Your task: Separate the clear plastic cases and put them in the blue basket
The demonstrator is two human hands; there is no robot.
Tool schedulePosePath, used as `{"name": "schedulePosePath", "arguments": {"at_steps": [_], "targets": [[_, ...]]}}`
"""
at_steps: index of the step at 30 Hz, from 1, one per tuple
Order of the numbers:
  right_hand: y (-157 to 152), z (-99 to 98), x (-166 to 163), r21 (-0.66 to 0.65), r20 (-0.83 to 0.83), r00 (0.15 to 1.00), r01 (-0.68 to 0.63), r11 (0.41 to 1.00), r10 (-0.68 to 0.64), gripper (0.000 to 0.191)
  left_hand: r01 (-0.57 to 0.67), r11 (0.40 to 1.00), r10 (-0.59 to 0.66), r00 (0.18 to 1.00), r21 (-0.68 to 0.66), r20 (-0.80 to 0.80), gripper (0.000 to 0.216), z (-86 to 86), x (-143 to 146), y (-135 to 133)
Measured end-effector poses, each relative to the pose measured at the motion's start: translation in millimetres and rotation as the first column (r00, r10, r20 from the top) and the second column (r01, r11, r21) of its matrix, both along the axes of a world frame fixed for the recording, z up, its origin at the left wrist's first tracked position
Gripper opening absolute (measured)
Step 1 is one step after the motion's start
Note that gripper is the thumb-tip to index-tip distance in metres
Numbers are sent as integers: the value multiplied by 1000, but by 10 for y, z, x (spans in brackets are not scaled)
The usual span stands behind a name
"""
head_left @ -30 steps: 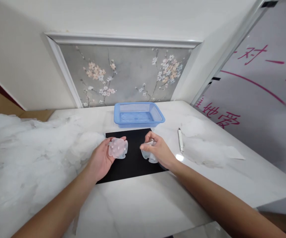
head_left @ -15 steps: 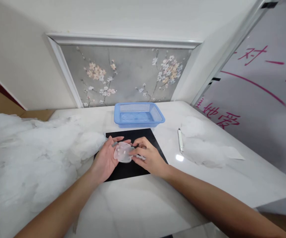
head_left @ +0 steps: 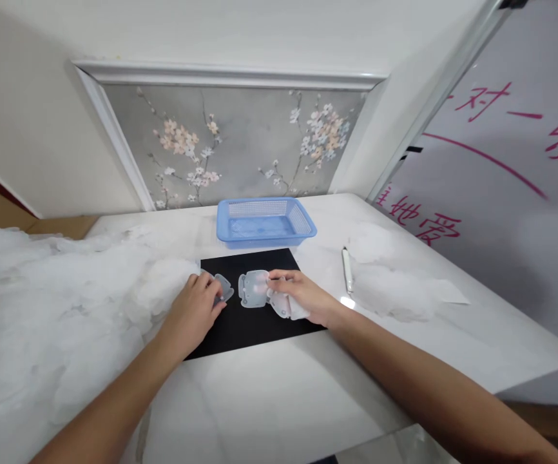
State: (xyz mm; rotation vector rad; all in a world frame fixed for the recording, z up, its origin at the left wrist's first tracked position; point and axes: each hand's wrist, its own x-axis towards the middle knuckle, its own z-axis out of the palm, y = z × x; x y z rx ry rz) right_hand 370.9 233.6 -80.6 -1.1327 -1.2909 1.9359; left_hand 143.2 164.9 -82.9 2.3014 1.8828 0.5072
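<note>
Floral panel (head_left: 245, 145) on white wall (head_left: 240, 32)

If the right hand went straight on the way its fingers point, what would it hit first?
Beyond the pieces it holds, the right hand would probably first meet the clear piece at the left hand, though depth is hard to judge.

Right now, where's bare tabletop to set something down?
Between the black mat and near edge of the table, between the forearms; also between the white heap and blue basket. Crowded: at the heap, around left hand, right hand and translucent pieces, and right of the tool.
</note>
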Motion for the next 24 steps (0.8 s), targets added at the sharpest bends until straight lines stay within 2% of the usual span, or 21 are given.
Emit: {"name": "schedulePosePath", "arguments": {"at_steps": [4, 9, 15, 17, 20, 22, 24], "targets": [[0, 27, 5, -28, -16, 1000, 16, 999, -16, 34, 14, 1000, -15, 1000, 12, 10, 11, 3, 1, 26], [1, 12, 9, -32, -19, 1000, 6, 999, -7, 33, -2, 1000, 7, 978, -24, 209, 15, 51, 43, 18], [36, 6, 28, 34, -47, 994, 100, 994, -99, 35, 232, 961, -116, 835, -152, 537, 7, 85, 147, -41], [58, 1, 39, 52, -42, 986, 161, 986, -159, 38, 180, 970, -48, 799, -162, 599, 20, 67, 128, -43], [82, -8, 52, 84, -29, 974, 227, 970, -226, 41, 104, 977, 48, 738, -184, 674, 57, 43, 65, -29], [88, -12, 60, 114, -29, 970, 242, 964, -240, 44, 128, 973, 36, 743, -194, 668, 72, 43, 34, -20], [87, -14, 64, 145, -35, 968, 251, 957, -249, 46, 179, 963, -17, 787, -201, 617, 71, 52, 23, -13]]}}
